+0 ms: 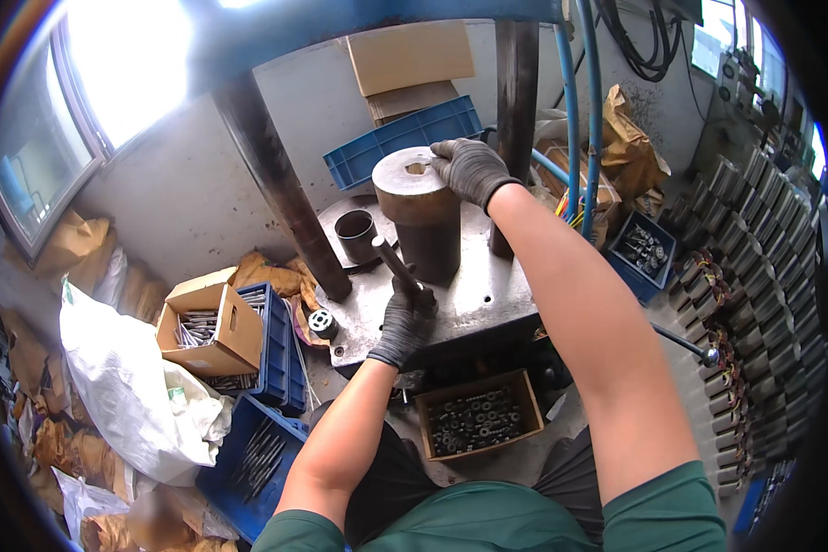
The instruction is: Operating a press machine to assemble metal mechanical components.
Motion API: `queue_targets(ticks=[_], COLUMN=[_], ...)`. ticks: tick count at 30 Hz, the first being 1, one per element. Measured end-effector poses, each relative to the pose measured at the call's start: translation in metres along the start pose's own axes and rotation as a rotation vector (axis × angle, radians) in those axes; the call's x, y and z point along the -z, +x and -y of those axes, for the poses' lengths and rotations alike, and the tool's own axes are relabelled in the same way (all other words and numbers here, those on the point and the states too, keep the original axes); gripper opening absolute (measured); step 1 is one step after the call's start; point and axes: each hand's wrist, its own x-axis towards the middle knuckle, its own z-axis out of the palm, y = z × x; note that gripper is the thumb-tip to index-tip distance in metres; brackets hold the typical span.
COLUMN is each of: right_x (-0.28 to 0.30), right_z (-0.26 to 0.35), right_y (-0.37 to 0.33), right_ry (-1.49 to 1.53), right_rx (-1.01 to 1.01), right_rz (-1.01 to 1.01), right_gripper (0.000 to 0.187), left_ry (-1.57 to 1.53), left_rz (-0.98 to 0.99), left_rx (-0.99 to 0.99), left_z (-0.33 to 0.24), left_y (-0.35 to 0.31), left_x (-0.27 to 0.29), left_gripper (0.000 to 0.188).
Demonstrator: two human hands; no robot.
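A tall dark steel cylinder (pixel 420 221) stands on the grey press plate (pixel 474 294). My right hand (pixel 469 168), in a grey glove, rests on the cylinder's top rim beside a small hole. My left hand (pixel 403 317), also gloved, grips a dark metal rod (pixel 394 259) that leans up toward the cylinder's left side. A short dark ring sleeve (pixel 355 235) sits on the plate to the left.
Two dark press columns (pixel 281 189) rise from the plate. A cardboard box of small metal parts (pixel 477 421) lies below the plate, a box of rods (pixel 202 324) and blue crates (pixel 271 345) at left, rows of wound rotors (pixel 754 267) at right.
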Motion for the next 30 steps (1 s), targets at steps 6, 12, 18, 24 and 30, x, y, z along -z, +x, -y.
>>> queue_targets(ticks=[6, 12, 18, 24, 30], right_x=[0.015, 0.021, -0.019, -0.020, -0.026], right_z=[-0.018, -0.068, -0.108, -0.095, -0.091], right_y=[-0.048, -0.204, -0.298, -0.306, -0.314], right_ry=[0.360, 0.461, 0.634, 0.285, 0.261], right_rx=[0.266, 0.167, -0.189, 0.302, 0.425], right_rz=[-0.361, 0.179, 0.287, 0.459, 0.590], right_gripper=[0.033, 0.021, 0.015, 0.019, 0.024], left_ry=[0.037, -0.028, -0.031, -0.035, -0.255], left_rz=[-0.107, -0.137, -0.121, 0.053, 0.098], left_rx=[-0.020, -0.051, -0.042, -0.028, 0.010], left_z=[-0.037, -0.081, -0.098, -0.108, -0.121], left_y=[-0.009, -0.025, -0.031, -0.040, -0.049], left_x=[-0.014, -0.015, -0.029, -0.032, -0.051], left_gripper=[0.041, 0.047, 0.042, 0.043, 0.038])
